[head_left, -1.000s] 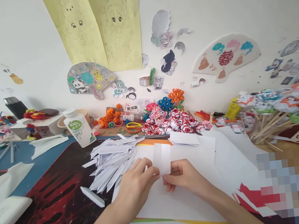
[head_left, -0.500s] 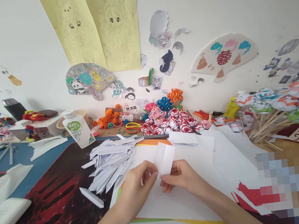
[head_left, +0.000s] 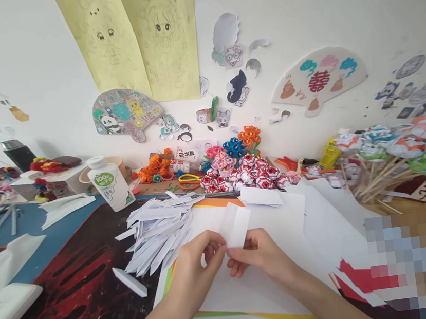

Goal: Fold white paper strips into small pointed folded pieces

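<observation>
A small creased piece of white paper (head_left: 236, 224) is held up between my two hands, over large white sheets (head_left: 229, 294). My left hand (head_left: 202, 261) pinches its lower left corner between thumb and fingertips. On the other side, my right hand (head_left: 257, 252) grips the lower right edge, thumb in front and fingers partly hidden behind. To the left lies a heap of folded white paper strips (head_left: 160, 233), with one loose strip (head_left: 130, 282) apart from it. More folded paper (head_left: 260, 196) rests just beyond the held piece.
Red-and-white paper flowers (head_left: 253, 171) stand along the back. A white bottle (head_left: 110, 185) is at the back left, a white case (head_left: 10, 313) at the near left. Paper flowers on sticks (head_left: 370, 176) are at the right, red paper scraps (head_left: 354, 279) nearer.
Both hands keep their hold on the white paper. Its right part has tilted very slightly to the right; otherwise little differs.
</observation>
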{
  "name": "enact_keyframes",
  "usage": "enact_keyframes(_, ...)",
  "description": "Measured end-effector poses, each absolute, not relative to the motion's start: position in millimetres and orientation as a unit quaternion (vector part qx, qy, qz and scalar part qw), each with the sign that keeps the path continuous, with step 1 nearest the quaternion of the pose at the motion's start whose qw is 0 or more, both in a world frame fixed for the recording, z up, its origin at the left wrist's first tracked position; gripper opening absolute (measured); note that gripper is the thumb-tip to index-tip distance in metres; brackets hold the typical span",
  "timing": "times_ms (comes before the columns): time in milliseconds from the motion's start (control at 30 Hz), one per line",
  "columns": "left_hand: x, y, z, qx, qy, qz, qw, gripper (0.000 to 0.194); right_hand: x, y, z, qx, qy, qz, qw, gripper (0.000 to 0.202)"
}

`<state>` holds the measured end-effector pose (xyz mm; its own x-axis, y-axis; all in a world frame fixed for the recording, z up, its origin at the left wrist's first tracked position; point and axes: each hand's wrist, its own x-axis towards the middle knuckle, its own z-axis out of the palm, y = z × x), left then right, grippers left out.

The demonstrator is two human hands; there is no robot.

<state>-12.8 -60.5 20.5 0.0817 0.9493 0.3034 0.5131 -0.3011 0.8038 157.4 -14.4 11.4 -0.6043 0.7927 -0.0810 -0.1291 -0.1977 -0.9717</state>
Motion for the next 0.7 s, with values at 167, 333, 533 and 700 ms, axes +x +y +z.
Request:
enact_keyframes(167, -14.4, -57.8, 19.7, 0.635, 0.528, 0.462, 0.323, 0.027, 157.9, -12.5, 8.3, -0.295, -0.557, 0.691, 0.353, 0.024)
enact_keyframes(333, -14.6, -54.5, 24.2, 0.622, 0.524, 0.424, 0.398, 0.022, 158.8, -11.4, 10.9, -0.291, -0.576, 0.672, 0.364, 0.018)
enact_keyframes(533, -13.7, -56.5, 26.2, 0.6, 0.535, 0.438, 0.403, 0.026, 159.7, -12.3, 13.2, -0.299, -0.596, 0.654, 0.356, 0.021)
enact_keyframes(700, -12.9, -60.2, 25.9, 0.585, 0.545, 0.44, 0.41, 0.029, 159.6, -12.3, 10.8, -0.306, -0.603, 0.645, 0.355, 0.024)
